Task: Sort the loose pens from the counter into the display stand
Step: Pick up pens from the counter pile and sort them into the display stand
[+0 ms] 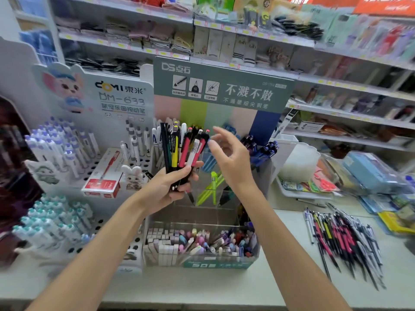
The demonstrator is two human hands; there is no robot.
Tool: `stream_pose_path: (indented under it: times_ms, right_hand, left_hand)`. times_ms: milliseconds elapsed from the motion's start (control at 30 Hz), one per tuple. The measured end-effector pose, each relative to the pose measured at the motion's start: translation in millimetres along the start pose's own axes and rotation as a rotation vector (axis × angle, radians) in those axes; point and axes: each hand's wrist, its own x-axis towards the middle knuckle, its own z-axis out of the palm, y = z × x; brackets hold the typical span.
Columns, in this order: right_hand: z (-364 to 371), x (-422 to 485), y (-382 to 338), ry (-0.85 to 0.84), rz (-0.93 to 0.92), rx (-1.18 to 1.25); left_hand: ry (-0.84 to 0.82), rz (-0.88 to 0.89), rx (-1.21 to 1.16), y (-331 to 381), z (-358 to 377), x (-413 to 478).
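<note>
Your left hand [168, 187] is curled round a fanned bundle of black, yellow, pink and white click pens [183, 149]. It holds them upright by their lower ends, in front of the green-headed display stand with clear plastic compartments [222, 86]. Your right hand [231, 156] grips nothing. Its fingers are loosely spread and slightly bent, and the fingertips [212, 143] are just beside the tops of the pink pens in the bundle; motion blur hides whether they touch.

Below your hands, one clear compartment of the stand holds a few lime-green pens [210, 188] leaning at a tilt. Dark blue pens [263, 151] stand in a compartment on the stand's right side. The low clear tray at the front of the stand [199, 260] is packed with pastel-capped pens and white-ended ones.

The rest of the loose pens, a heap of black, pink and white ones [343, 241], lies on the pale grey counter [224, 288]. It is to the right of the stand and well apart from your hands.

To the left is a white perforated rack [98, 162] with purple-capped white pens [60, 142] in its upper holes and teal-capped ones [54, 218] lower down. A red and white cardboard pen box [102, 178] rests on it. Store shelves of packaged goods [247, 34] fill the background.
</note>
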Motion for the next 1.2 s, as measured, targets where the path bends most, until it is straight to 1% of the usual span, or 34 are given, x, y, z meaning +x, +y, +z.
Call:
stream_pose_path:
  times_ms: [67, 133, 233, 367, 433, 500, 533, 633, 667, 700, 767, 867, 933, 1033, 1067, 1133, 1200]
  right_hand:
    - [3.5, 6.6, -13.2, -0.109, 0.056, 0.079]
    - [2.8, 9.3, -16.4, -0.126, 0.066, 0.164]
    - [-1.9, 9.4, -14.1, -0.084, 0.071, 0.232]
    - [-6.6, 17.1, -17.0, 0.044, 0.146, 0.481]
    - [-13.2, 28.1, -20.7, 0.115, 0.146, 0.537]
    - [-19.4, 38.7, -24.3, 0.124, 0.137, 0.509]
    - [-20.7, 42.2, -26.1, 0.084, 0.125, 0.445]
    - [-16.3, 43.6, -29.9, -0.167, 0.102, 0.064]
    - [-13.1, 42.7, -29.3, -0.244, 0.115, -0.001]
    - [-10.1, 41.1, -28.7, -0.283, 0.134, -0.004]
    - [-7.8, 39.3, -25.4, -0.285, 0.156, 0.062]
    - [-13.2, 38.8, -22.4, -0.214, 0.169, 0.142]
    - [-23.0, 42.4, -23.7, -0.11, 0.204, 0.239]
    - [-46.3, 55.2, -26.8, 0.129, 0.3, 0.613]
    - [-54.9, 58.0, -26.7, 0.186, 0.305, 0.697]
    - [-70.0, 58.9, -19.7, 0.254, 0.282, 0.757]
    - [-81.6, 54.2, -5.9, 0.318, 0.261, 0.702]
  left_hand:
    - [-0.003, 0.008, 0.022, 1.7, 6.9, 2.0]
    - [0.02, 0.044, 0.071, 3.3, 12.1, 3.4]
    - [0.105, 0.1, 0.143, 5.6, 14.4, 5.7]
    - [0.262, 0.144, 0.039, 10.4, 11.0, 11.0]
    - [0.255, 0.142, 0.029, 10.6, 6.5, 11.5]
    - [0.201, 0.112, 0.038, 10.9, 3.0, 10.1]
    - [0.168, 0.093, 0.063, 11.7, 3.1, 9.5]
    - [0.068, 0.041, 0.145, 13.2, 9.5, 9.2]
    - [0.041, 0.029, 0.159, 13.4, 14.1, 9.7]
    - [0.017, 0.023, 0.166, 12.8, 17.0, 11.0]
    - [-0.014, 0.02, 0.164, 12.0, 20.0, 13.9]
    - [-0.048, 0.03, 0.158, 10.8, 16.0, 16.9]
    - [-0.033, 0.026, 0.201, 9.2, 14.3, 16.2]
    - [0.056, 0.027, 0.257, 6.4, 14.6, 15.2]
    - [0.079, 0.041, 0.247, 5.7, 14.2, 15.7]
    - [0.116, 0.061, 0.2, 4.2, 12.9, 16.1]
    - [0.12, 0.063, 0.199, 1.0, 12.6, 17.6]
